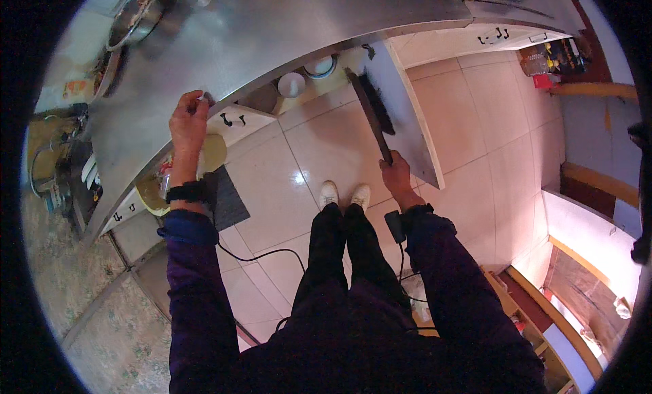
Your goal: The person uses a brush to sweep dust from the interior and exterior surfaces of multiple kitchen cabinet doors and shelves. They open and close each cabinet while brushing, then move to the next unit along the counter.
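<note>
My right hand [396, 174] grips the handle of a long dark brush [368, 109]. Its dark bristles face an opened cabinet door [415, 114]; whether they touch it I cannot tell. At the front edge of the stainless steel countertop [244, 48], my left hand [189, 120] has its fingers pinched together around a small pale object [206, 97], too blurred to name. Under the counter, the open cabinet shows a white bowl [292, 85] and a blue-rimmed bowl [321, 66].
A metal pan [133, 25] stands at the counter's far left, above a sink faucet [38, 165]. Below the counter are a yellowish bin [152, 195] and a dark mat [229, 198]. Bottles [535, 63] stand by the far right wall. A black cable [265, 254] hangs near my legs.
</note>
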A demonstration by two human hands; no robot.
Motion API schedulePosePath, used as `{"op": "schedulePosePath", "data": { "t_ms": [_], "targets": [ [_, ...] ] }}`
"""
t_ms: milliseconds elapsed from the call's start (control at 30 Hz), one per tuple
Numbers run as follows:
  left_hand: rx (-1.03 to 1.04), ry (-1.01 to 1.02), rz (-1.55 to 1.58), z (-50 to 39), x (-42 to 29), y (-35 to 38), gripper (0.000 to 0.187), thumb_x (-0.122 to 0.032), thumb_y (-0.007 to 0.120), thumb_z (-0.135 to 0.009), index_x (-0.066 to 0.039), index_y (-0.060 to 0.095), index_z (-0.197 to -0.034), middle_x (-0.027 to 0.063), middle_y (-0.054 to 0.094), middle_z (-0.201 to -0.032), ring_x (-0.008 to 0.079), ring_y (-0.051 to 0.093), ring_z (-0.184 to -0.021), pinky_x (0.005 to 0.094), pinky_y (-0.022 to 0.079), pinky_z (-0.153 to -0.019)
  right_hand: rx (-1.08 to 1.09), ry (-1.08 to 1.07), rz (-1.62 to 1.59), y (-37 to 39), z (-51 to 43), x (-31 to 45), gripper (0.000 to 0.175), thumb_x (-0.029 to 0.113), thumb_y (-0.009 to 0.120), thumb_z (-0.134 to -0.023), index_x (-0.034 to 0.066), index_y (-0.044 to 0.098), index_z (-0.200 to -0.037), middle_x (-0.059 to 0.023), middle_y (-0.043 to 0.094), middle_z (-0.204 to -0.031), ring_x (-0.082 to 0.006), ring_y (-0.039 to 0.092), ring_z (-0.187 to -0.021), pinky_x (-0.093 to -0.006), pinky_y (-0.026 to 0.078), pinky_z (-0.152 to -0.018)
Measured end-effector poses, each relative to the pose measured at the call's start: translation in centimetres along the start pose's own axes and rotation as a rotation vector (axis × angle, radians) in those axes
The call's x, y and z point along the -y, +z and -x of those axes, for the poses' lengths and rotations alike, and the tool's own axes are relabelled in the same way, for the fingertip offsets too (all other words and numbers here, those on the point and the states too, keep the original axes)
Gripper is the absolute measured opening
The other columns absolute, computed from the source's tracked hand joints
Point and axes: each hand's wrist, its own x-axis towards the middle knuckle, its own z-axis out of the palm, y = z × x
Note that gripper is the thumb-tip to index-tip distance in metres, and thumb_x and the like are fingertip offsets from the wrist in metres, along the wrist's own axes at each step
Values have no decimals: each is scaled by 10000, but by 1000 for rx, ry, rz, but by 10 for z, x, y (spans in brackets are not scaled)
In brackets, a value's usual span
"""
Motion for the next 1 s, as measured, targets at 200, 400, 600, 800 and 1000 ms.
{"op": "schedulePosePath", "data": {
  "t_ms": [200,400,600,800,1000],
  "targets": [
    [141,-53,-174,-15,-15,-4,354,-224,734,-843,-107,638,-1163,12,640,-772,116,572,-702,284,473,-674,94,103,205,57,-24,-85,303,243,642,-895,51,604,-1127,-158,648,-1006,-334,624,-914,-410,518,-816],
    [202,-16,-172,-13,-22,-6,433,-166,781,-804,-123,617,-1202,-43,500,-699,77,474,-671,246,426,-640,188,707,-580,90,-35,-132,94,136,619,-832,76,547,-831,-34,526,-648,-158,496,-486,-311,353,-407],
    [228,-31,-165,-17,-23,-5,481,-149,800,-788,-108,600,-1222,-55,480,-690,65,454,-668,225,403,-644,104,240,356,99,-71,-121,381,299,613,-905,-6,611,-1132,-201,654,-1062,-354,644,-943,-467,527,-795],
    [252,-53,-114,-19,-26,-8,514,-158,815,-777,-94,589,-1235,-62,474,-692,67,453,-672,226,400,-664,-89,-50,82,86,-98,-71,389,183,631,-869,4,547,-1203,-238,645,-1031,-417,629,-950,-488,510,-812],
    [227,-77,-72,-19,-23,-6,527,-163,819,-778,-82,583,-1242,-59,468,-684,67,459,-674,227,393,-650,-135,9,30,93,-84,-91,262,151,658,-844,15,616,-1064,-160,680,-874,-336,659,-811,-437,508,-721]
  ]
}}
